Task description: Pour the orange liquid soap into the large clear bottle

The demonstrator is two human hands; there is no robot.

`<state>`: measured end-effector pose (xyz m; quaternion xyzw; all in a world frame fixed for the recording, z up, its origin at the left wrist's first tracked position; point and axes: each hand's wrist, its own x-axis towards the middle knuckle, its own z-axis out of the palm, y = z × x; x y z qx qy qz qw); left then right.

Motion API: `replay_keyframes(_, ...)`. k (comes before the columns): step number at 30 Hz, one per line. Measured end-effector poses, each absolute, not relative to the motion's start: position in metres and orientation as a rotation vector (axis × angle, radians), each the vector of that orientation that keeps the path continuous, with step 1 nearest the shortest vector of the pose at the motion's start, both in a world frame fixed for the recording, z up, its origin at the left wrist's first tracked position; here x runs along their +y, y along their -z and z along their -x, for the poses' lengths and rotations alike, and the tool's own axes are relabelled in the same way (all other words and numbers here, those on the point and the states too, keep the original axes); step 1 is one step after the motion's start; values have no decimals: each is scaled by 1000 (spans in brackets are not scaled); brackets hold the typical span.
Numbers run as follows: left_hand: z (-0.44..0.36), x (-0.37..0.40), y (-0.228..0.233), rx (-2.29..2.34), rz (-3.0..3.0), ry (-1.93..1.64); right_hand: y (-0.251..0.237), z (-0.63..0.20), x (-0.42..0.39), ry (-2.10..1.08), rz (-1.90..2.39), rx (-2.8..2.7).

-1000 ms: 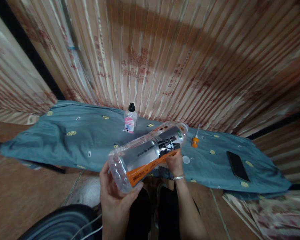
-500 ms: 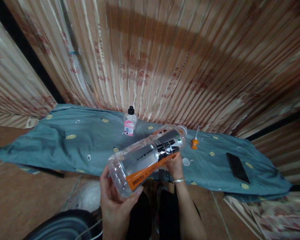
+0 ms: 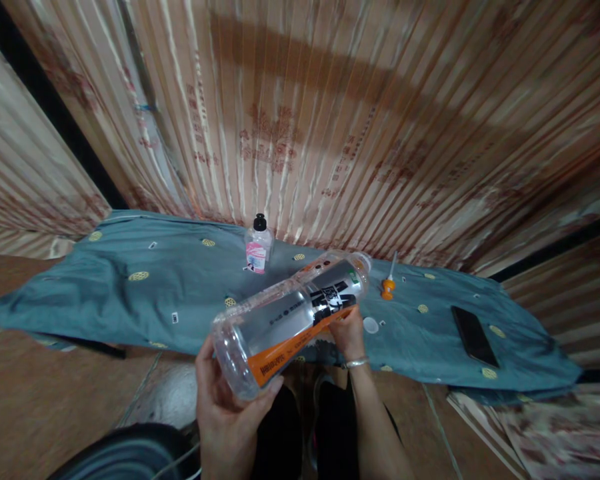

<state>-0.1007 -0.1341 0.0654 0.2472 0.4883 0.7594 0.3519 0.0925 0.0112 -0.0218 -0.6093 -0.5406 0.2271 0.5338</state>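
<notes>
A large clear plastic bottle (image 3: 285,327) with a silver, black and orange label is held slantwise over the near middle of the patterned blue-green cloth (image 3: 420,350), its base toward the near left and its neck toward the far right. The label covers much of its wall, and whether any liquid is inside cannot be told. Beyond it to the left, a small clear bottle (image 3: 257,250) with a black cap and pink label stands upright near the cloth's far edge; its contents are likewise unclear.

The left hand (image 3: 227,407) cups the large bottle's base, thumb on the near side, fingers partly hidden, spread as wide as the base. The right hand (image 3: 349,333) touches the label's near side toward the neck; its fingertips are hidden, so how far they spread cannot be told.

Right of the neck lies an orange piece with a pale stem (image 3: 389,287), with a whitish disc (image 3: 371,325) nearer and a dark phone (image 3: 475,337) farther right.
</notes>
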Motion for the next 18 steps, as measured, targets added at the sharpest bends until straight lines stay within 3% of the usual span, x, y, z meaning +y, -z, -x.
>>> replay_keyframes(18, 93, -135, -78, 1271, -535, -1968, 16, -91, 10, -516, 1450, -1330)
